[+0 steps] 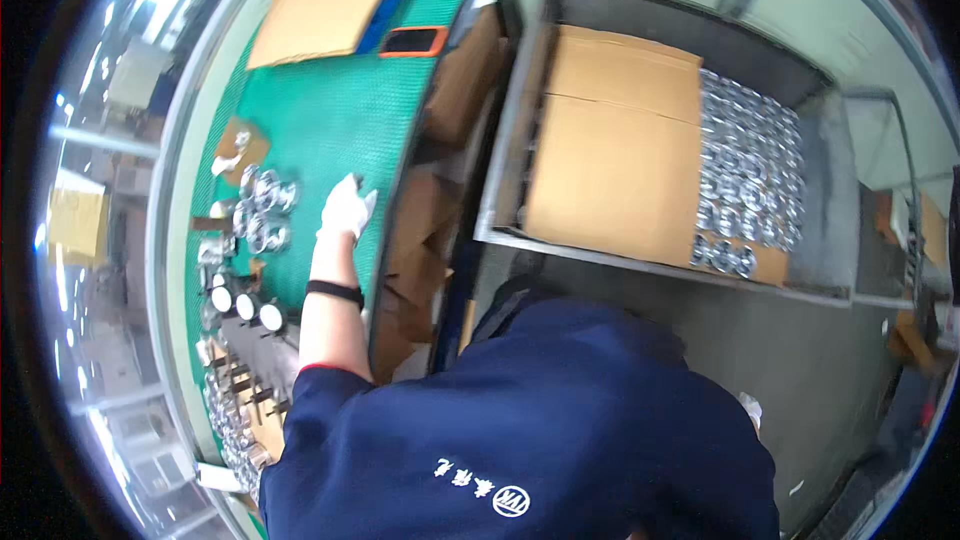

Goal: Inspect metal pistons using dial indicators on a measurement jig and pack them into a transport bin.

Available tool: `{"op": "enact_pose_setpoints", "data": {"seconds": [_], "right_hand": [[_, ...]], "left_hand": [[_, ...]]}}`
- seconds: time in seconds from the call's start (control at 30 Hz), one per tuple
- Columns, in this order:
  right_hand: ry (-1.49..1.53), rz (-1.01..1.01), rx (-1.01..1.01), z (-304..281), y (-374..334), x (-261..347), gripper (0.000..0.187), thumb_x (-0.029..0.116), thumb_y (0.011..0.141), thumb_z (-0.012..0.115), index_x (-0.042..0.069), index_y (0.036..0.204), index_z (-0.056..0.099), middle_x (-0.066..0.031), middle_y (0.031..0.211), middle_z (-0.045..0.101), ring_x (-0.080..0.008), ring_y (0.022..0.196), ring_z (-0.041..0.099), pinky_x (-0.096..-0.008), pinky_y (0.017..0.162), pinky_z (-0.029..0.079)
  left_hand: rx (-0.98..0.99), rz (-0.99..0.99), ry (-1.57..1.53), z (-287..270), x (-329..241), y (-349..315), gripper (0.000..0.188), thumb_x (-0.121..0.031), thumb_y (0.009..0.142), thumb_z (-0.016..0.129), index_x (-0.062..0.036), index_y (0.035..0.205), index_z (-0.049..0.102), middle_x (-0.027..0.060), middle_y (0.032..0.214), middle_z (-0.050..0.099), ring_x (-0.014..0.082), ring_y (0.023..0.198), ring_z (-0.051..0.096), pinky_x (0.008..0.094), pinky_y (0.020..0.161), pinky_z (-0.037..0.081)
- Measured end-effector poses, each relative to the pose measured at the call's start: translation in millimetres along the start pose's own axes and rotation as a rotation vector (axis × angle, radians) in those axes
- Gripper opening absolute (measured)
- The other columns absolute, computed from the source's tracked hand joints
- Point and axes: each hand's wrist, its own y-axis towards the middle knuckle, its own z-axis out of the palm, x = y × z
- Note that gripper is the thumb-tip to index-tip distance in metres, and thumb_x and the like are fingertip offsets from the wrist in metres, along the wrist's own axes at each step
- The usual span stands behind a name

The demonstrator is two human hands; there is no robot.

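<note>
The left hand [345,210], in a white glove, hangs over the green bench [325,125] near its right edge, fingers loosely bent and thumb a little apart; blur and a small dark patch at the fingertips leave me unable to tell whether it has hold of anything. Of the right hand [750,407] only a pale scrap shows, well right of the bench, so its grip cannot be told. Nearest to the left hand are shiny round metal pieces [286,196], bunched toward the bench's left edge, near a scrap of brown card [257,152]. Judging by how things lie, the work looks partway: dense rows of similar glossy pieces [750,155] fill one side of the dull grey bin [828,200] right of the bench, while the loose bunch seems left to handle. A flat, creased cardboard sheet [615,160] covers the bin's other side, hiding whatever lies beneath. White round discs [246,306] line the bench's nearer left part; its cover looks finely textured, and at its far end rest smooth cardboard [325,5] and an orange-rimmed phone [413,41]
</note>
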Motion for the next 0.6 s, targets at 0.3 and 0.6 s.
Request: {"op": "enact_pose_setpoints", "data": {"seconds": [0.3, 0.6], "right_hand": [[-0.678, -0.598, 0.220, 296, -225, 115, 0.034, 0.012, 0.094, 0.061, 0.008, 0.127, 0.056, -0.0028, 0.090, 0.065, -0.0107, 0.057, 0.050, -0.0275, 0.047, 0.041], [-0.801, -0.373, 0.057, 328, -335, 81, 0.041, 0.020, 0.090, 0.065, 0.005, 0.128, 0.058, -0.0179, 0.120, 0.066, -0.0293, 0.106, 0.065, -0.0362, 0.083, 0.056]], "left_hand": [[-0.236, -0.383, 0.190, -44, 138, 134, 0.046, -0.033, 0.086, 0.061, -0.0003, 0.119, 0.062, 0.0216, 0.123, 0.063, 0.0350, 0.114, 0.062, 0.0431, 0.093, 0.050], [-0.158, -0.151, 0.262, -7, 305, 205, 0.041, -0.024, 0.082, 0.063, 0.0012, 0.114, 0.065, 0.0262, 0.119, 0.063, 0.0379, 0.113, 0.060, 0.0432, 0.097, 0.047]]}}
